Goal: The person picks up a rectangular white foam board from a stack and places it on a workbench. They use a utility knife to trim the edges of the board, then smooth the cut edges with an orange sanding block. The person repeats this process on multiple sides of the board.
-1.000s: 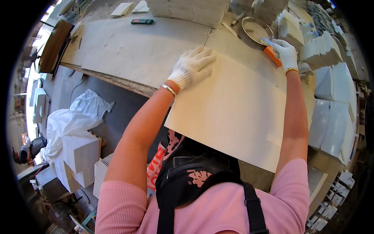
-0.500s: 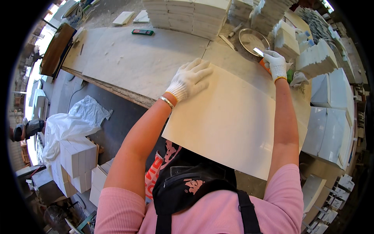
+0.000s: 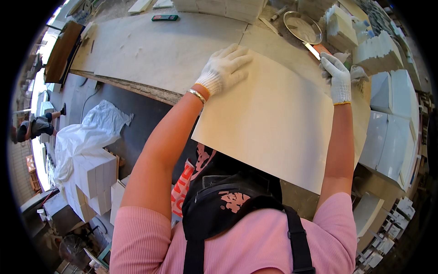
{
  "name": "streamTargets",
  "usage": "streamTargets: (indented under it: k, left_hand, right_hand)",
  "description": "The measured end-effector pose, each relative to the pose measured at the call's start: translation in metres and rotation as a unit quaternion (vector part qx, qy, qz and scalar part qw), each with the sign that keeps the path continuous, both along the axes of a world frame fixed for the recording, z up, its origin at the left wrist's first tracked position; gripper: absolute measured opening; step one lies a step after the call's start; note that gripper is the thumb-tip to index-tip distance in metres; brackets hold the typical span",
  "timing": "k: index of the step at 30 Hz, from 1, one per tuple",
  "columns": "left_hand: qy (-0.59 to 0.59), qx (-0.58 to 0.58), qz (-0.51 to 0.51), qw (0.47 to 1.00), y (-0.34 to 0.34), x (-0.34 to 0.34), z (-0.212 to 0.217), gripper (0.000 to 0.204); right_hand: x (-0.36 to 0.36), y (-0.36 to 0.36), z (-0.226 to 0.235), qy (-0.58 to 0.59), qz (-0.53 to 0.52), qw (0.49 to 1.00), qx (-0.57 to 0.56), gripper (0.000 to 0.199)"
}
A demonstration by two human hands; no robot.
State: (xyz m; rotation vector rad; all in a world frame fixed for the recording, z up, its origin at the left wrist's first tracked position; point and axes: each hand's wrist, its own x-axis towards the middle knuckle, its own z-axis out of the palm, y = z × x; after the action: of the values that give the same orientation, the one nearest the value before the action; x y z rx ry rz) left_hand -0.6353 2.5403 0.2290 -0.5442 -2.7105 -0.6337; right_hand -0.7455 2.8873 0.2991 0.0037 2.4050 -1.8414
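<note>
The head view looks down on a large cream sheet of board (image 3: 273,118) lying flat on the bench (image 3: 150,50), its near edge overhanging toward the person's body. The left hand (image 3: 224,68), in a white knit glove, lies open and spread flat on the sheet's far left corner, apparently pressing it down so it cannot slide. The right hand (image 3: 338,75), also gloved, is curled at the sheet's far right edge; a tool with an orange handle and a flat metal blade (image 3: 315,49) pokes out just beyond its fingers, though whether the hand actually grips it cannot be told. Just past the right hand sits a round metal dish (image 3: 302,26), and to its right stand stacks of white boxes (image 3: 388,109). Beyond the left hand a small green tool (image 3: 164,18) lies well apart on the bench.
</note>
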Motion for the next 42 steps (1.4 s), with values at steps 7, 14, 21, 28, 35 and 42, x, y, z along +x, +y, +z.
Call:
streamTargets:
  k: [7, 14, 21, 28, 35, 42]
  left_hand:
    - [-0.006, 0.004, -0.002, 1.0, -0.002, 0.001, -0.001, 0.045]
    - [-0.018, -0.001, 0.004, 1.0, -0.002, 0.001, -0.001, 0.046]
    - [-0.018, 0.004, 0.001, 1.0, -0.003, 0.002, -0.003, 0.047]
    - [-0.014, 0.001, 0.006, 1.0, -0.002, 0.0, -0.005, 0.046]
    - [-0.008, 0.001, 0.006, 1.0, -0.002, 0.0, -0.007, 0.046]
    - [-0.018, -0.001, 0.007, 1.0, 0.0, 0.001, -0.002, 0.045]
  right_hand:
    - [0.06, -0.015, -0.005, -0.037, 0.033, 0.998, 0.04, 0.028]
    - [0.072, -0.027, -0.007, -0.013, 0.039, 0.997, 0.066, 0.027]
    - [0.074, -0.032, -0.008, -0.008, 0.029, 0.997, 0.074, 0.026]
    - [0.074, -0.026, -0.011, 0.015, 0.031, 0.996, 0.085, 0.025]
    - [0.079, -0.019, -0.01, 0.11, 0.043, 0.981, 0.154, 0.02]
    - [0.075, 0.003, -0.006, 0.066, -0.008, 0.992, 0.106, 0.022]
